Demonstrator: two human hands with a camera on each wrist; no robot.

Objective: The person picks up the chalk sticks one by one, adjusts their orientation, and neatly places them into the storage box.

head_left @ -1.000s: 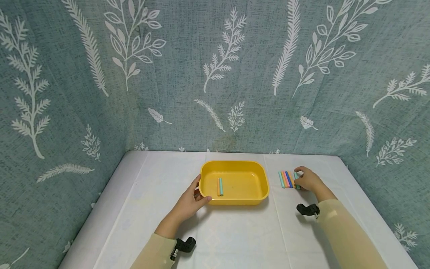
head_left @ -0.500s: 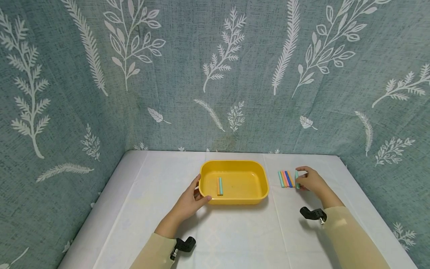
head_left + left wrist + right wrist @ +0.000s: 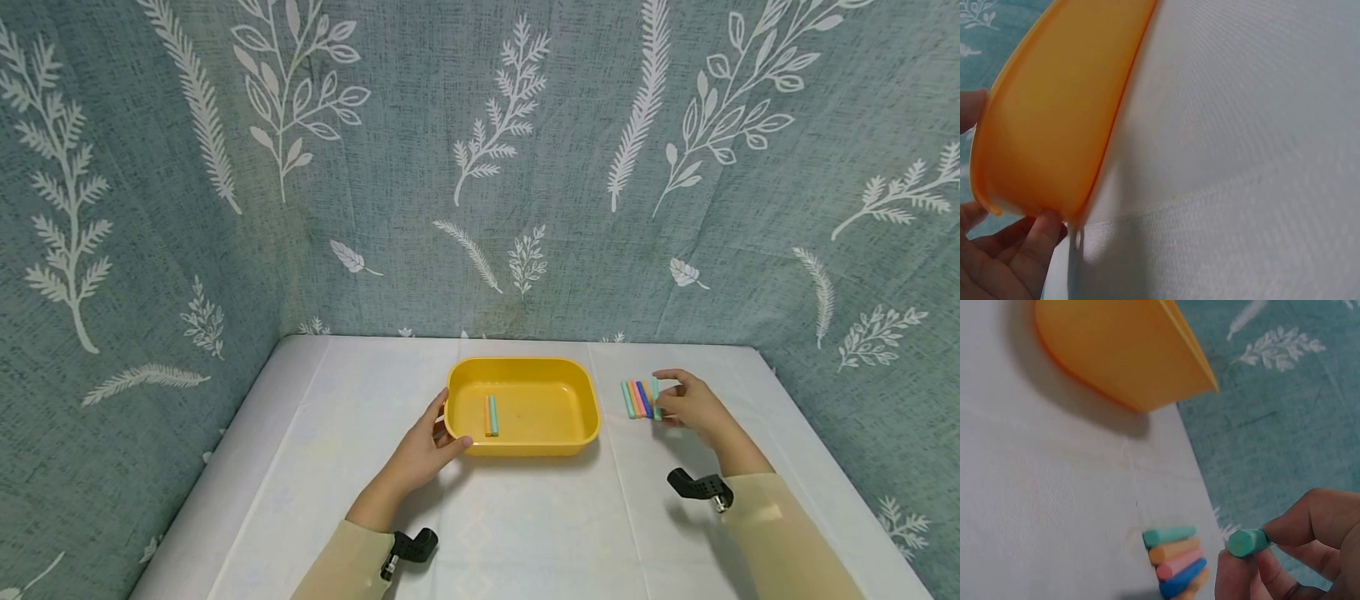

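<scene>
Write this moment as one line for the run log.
left hand: grips yellow plastic tray rim | right hand: pinches green chalk stick, lifted | tray: two sticks

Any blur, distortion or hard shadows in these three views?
Head view: sharp, evenly lit, wide-angle bowing at the edges, soft shadow under the yellow tray. Left wrist view: tray wall very close and soft-focus, left hand cropped. Right wrist view: slightly soft, the green chalk in the right hand readable.
</scene>
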